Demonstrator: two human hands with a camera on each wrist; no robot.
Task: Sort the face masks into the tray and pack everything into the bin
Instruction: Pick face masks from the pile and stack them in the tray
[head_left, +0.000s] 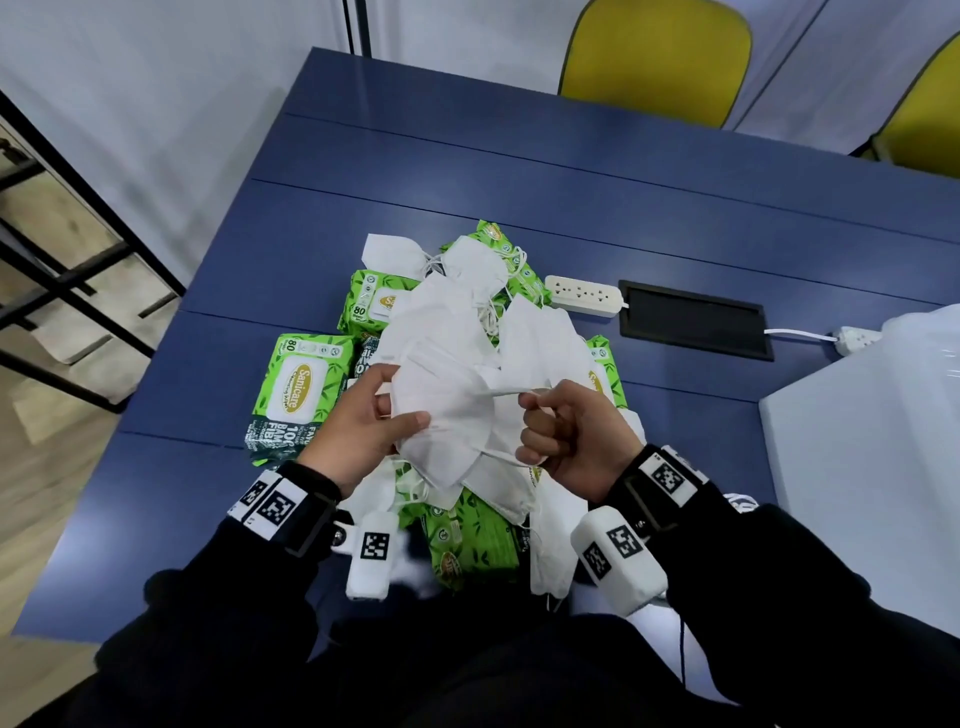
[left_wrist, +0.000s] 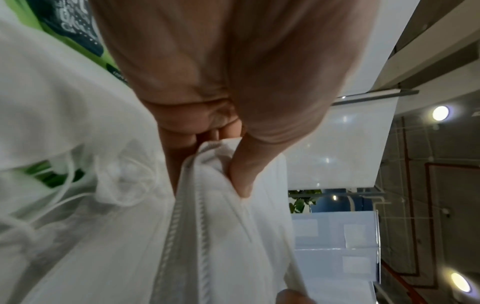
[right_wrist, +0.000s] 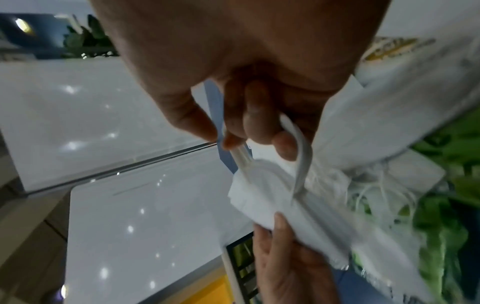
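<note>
A heap of white folded face masks (head_left: 457, 322) lies over several green wet-wipe packs (head_left: 296, 389) on the blue table (head_left: 519, 171). My left hand (head_left: 374, 421) grips a bunch of masks (head_left: 447, 410) between thumb and fingers, lifted above the heap; the left wrist view shows the thumb (left_wrist: 249, 168) pressed into the held masks (left_wrist: 207, 216). My right hand (head_left: 561, 436), fingers curled, pinches a white ear loop (right_wrist: 298, 156) of that bunch (right_wrist: 272, 201). At the right edge stands a white translucent bin (head_left: 872, 447).
A white power strip (head_left: 584, 294) and a black cable hatch (head_left: 693, 319) lie behind the heap, with a second strip (head_left: 857, 338) by the bin. Two yellow chairs (head_left: 654, 57) stand at the far side. A black frame (head_left: 67, 275) stands left of the table.
</note>
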